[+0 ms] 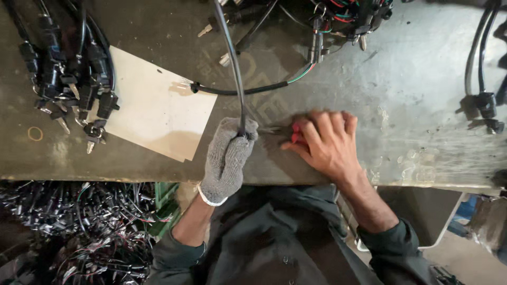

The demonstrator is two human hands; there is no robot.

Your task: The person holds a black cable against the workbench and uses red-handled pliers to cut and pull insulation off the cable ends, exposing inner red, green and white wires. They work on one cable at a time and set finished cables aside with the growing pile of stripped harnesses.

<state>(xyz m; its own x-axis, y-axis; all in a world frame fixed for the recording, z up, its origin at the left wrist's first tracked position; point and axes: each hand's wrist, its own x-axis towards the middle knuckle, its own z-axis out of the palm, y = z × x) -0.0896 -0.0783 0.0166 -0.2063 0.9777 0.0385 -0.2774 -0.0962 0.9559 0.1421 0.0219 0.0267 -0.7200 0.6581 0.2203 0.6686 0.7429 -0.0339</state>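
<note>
- We had the black cable [232, 63] clenched in our gloved left hand [228, 155], low on the bench [412, 105].
- Our bare right hand [327, 142] gripped red-handled pliers [292, 132] at the cable's end; that work looked unfinished.
- Finished-looking harnesses [68, 74] lay leftward.

My right hand [325, 142] covers most of the red-handled pliers [293, 133], so I cannot tell how their jaws stand. The black cable [230, 58] vanishes inside my gloved left hand [227, 158] and runs off the top edge. The wiring bundle [348, 16] up there is cut off too.
</note>
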